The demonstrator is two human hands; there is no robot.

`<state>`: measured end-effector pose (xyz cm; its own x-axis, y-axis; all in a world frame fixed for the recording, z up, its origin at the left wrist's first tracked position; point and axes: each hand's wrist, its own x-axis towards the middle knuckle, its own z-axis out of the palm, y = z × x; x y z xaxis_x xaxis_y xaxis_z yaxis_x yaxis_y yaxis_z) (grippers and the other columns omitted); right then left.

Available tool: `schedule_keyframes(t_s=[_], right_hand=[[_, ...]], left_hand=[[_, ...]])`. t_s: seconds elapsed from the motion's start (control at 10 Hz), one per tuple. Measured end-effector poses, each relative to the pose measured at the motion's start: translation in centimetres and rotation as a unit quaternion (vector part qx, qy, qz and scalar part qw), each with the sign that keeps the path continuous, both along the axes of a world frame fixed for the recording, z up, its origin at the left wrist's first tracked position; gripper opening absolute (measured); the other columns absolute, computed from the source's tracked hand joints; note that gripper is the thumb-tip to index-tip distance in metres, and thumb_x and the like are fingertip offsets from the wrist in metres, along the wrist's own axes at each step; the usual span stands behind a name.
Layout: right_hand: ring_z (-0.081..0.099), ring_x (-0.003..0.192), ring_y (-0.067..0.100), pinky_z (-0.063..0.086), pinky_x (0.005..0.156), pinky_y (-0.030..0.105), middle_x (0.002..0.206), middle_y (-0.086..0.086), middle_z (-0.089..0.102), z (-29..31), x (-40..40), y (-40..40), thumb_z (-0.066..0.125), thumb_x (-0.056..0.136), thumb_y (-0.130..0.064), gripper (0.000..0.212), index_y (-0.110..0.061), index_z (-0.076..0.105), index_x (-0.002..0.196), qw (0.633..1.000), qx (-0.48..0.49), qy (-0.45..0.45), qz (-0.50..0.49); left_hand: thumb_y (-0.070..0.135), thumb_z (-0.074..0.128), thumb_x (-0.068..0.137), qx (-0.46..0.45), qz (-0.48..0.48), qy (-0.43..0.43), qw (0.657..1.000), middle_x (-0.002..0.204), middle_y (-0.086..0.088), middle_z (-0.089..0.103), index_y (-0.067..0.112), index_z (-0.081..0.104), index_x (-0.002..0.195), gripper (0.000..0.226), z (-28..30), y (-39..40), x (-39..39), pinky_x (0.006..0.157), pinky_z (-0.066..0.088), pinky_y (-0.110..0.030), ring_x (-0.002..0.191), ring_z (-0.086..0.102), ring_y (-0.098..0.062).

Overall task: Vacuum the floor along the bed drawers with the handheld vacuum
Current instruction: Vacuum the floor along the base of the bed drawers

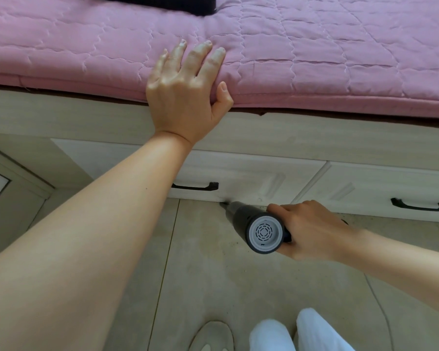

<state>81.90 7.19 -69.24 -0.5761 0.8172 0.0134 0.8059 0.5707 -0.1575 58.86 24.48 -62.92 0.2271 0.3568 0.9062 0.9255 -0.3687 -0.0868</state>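
Where the left hand (185, 93) lies flat, fingers straight and spread with the thumb hooked over the edge, a pink quilted bed cover (314, 54) stretches away on both sides of it and fills the upper part of the view. Beyond that hand's fingertips a dark cloth (188, 3) lies on the cover, cut off by the frame. Under the cover's edge, just below the left palm, runs the pale wooden bed frame (314, 138), and lower still sit two white drawers: the left drawer (243, 178) passes behind the left forearm and ends above the right hand, its black handle (195, 186) partly hidden by the arm; the right drawer (380, 191) lies beyond the right hand and carries its own black handle (420, 205).

Beige floor tiles (213, 274) spread beneath both arms. The right hand (312, 231) wraps its fingers round the handheld vacuum (254, 225) — a dark barrel with a grey vented end cap facing the camera. Its nozzle points away from that hand to the foot of the left drawer, where it seems to meet the floor, though the tip is too small to judge contact. Near the right forearm, white trouser legs (289, 333) and a pale slipper (211, 335) show at the bottom edge.
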Motion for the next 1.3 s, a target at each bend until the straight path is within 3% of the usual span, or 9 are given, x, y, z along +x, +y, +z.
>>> schedule_keyframes(t_s=[0.4,0.7,1.0,1.2,1.3], right_hand=[[0.054,0.050,0.023,0.040,0.047,0.027,0.067,-0.004,0.061,-0.7,-2.4,1.4,0.039,0.076,-0.059,0.045,-0.020,0.050,0.095,0.999,-0.025,0.021,0.006],[0.060,0.059,0.020,0.050,0.054,0.032,0.072,-0.009,0.064,0.5,2.4,0.8,0.042,0.073,-0.059,0.044,-0.025,0.053,0.098,0.997,-0.050,0.014,-0.050],[0.065,0.078,0.022,0.049,0.064,0.030,0.087,-0.008,0.070,1.6,5.2,-0.1,0.058,0.077,-0.050,0.045,-0.028,0.053,0.116,0.990,-0.088,0.019,-0.105],[0.065,0.085,0.018,0.052,0.071,0.031,0.096,-0.008,0.070,2.3,6.5,-0.4,0.061,0.079,-0.050,0.049,-0.032,0.051,0.123,0.984,-0.111,0.018,-0.137],[0.065,0.081,0.015,0.054,0.071,0.031,0.091,-0.009,0.070,2.3,7.4,-0.6,0.064,0.078,-0.052,0.047,-0.031,0.054,0.118,0.975,-0.134,0.035,-0.172]], left_hand=[[0.036,0.049,0.089,-0.005,-0.001,0.004,1.000,0.128,-0.001,0.069,0.020,0.071,0.125,0.046,0.0,-0.1,0.0,0.097,0.053,-0.050,0.117,0.065,-0.035],[0.035,0.049,0.089,-0.012,-0.003,0.005,1.000,0.129,-0.001,0.069,0.020,0.071,0.126,0.045,0.2,-0.3,0.0,0.098,0.052,-0.051,0.119,0.065,-0.035],[0.025,0.048,0.091,-0.039,-0.009,0.032,0.999,0.133,-0.006,0.067,0.013,0.068,0.130,0.045,1.0,-1.4,1.2,0.101,0.047,-0.059,0.120,0.062,-0.042],[0.033,0.046,0.092,-0.044,-0.053,0.059,0.996,0.132,-0.009,0.067,0.013,0.069,0.129,0.048,1.7,-2.2,6.1,0.097,0.050,-0.057,0.117,0.063,-0.044],[0.037,0.047,0.092,-0.042,-0.059,0.062,0.995,0.129,-0.010,0.069,0.013,0.071,0.127,0.049,2.0,-2.2,8.4,0.096,0.051,-0.057,0.115,0.064,-0.045]])
